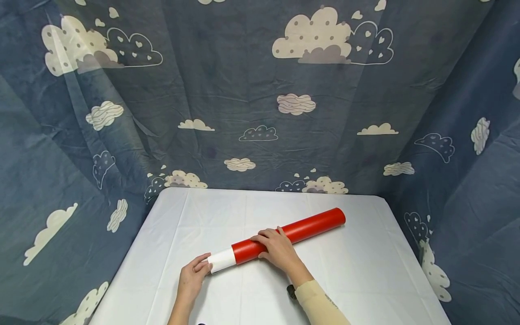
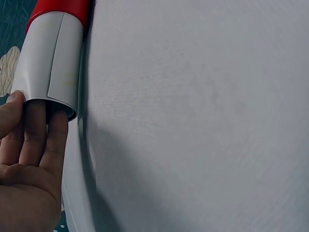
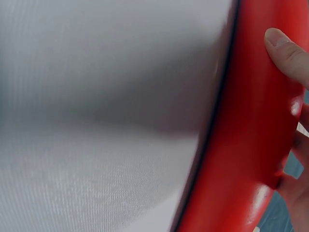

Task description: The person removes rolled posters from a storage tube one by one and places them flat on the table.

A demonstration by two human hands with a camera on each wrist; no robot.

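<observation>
red tube (image 1: 309, 229), white roll (image 1: 223, 260), possibly yellow lettering (image 2: 71, 79)

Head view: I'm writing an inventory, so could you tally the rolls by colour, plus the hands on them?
Red roll: 1
White roll, sticking out of the red one's end: 1
Left hand and right hand: 2
Total: 4

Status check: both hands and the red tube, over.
Left hand pinching rim of white inner roll. Right hand gripping red tube. White inner roll protruding from red tube's end. No obstruction visible.
</observation>
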